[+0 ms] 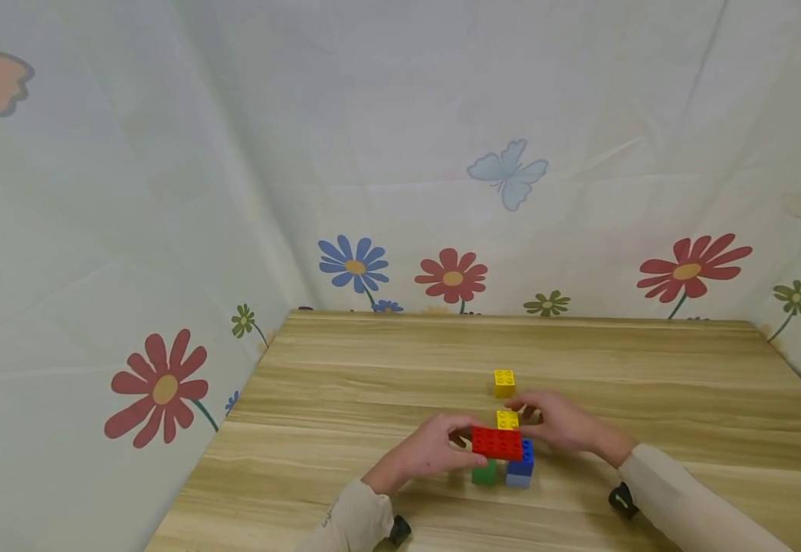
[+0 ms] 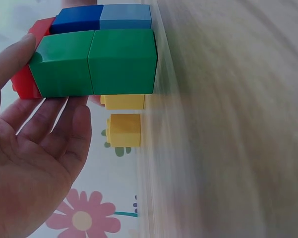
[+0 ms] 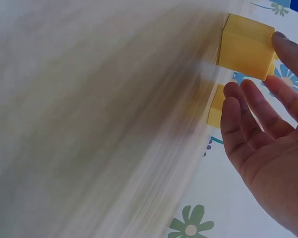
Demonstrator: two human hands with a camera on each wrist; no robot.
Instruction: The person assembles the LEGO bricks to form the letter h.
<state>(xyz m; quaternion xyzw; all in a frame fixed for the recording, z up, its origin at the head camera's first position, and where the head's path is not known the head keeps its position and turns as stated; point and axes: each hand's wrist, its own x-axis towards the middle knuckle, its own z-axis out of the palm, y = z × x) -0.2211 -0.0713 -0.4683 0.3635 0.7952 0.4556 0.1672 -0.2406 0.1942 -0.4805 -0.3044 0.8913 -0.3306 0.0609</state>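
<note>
A red brick point(image 1: 497, 443) lies across the top of a green stack point(image 2: 94, 63) of two bricks and a dark blue brick point(image 1: 520, 458). That blue brick sits on a light blue brick point(image 2: 126, 16). My left hand point(image 1: 434, 446) grips the red brick's left end, thumb on the near side and fingers on the far side. Just behind this build, a yellow brick point(image 3: 246, 45) stands on the table. My right hand point(image 1: 557, 420) pinches it by its studded top end, thumb and index finger at opposite sides, other fingers loosely curled.
A second yellow brick point(image 1: 504, 383) stands farther back on the wooden table point(image 1: 345, 368). White cloth point(image 1: 386, 176) printed with flowers and butterflies hangs behind and beside the table. Dark wrist devices point(image 1: 623, 500) sit below both sleeves.
</note>
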